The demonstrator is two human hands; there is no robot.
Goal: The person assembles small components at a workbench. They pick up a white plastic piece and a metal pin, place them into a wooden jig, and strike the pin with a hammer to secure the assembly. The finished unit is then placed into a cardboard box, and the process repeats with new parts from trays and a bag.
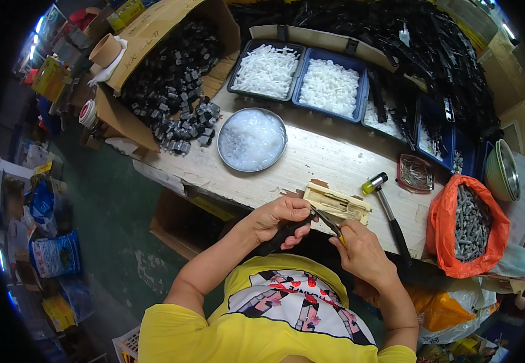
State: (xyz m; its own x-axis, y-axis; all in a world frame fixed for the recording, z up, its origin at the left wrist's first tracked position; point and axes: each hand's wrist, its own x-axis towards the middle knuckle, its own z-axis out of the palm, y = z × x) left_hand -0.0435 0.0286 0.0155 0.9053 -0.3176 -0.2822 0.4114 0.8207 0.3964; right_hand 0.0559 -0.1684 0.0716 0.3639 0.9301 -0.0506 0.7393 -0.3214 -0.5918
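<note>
A: Where is the black part (279,236) sitting?

B: In the left hand (282,222), eight o'clock from the wooden block (348,209); fingers are pinching closely around it. The right hand's (362,249) fingers are wrapping the pliers (329,224), tip pointing at ten. Contact unclear.

A: Handling?

B: Probably light, stiff, slightly slick. Suggest gripping mid-length.

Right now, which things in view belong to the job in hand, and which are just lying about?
Apparently in the job:
black part (left hand)
metal tool (right hand)
pale wooden block, near the hands

Probably just lying about:
brown pot
stacked bowls
blue bag, far left
</note>
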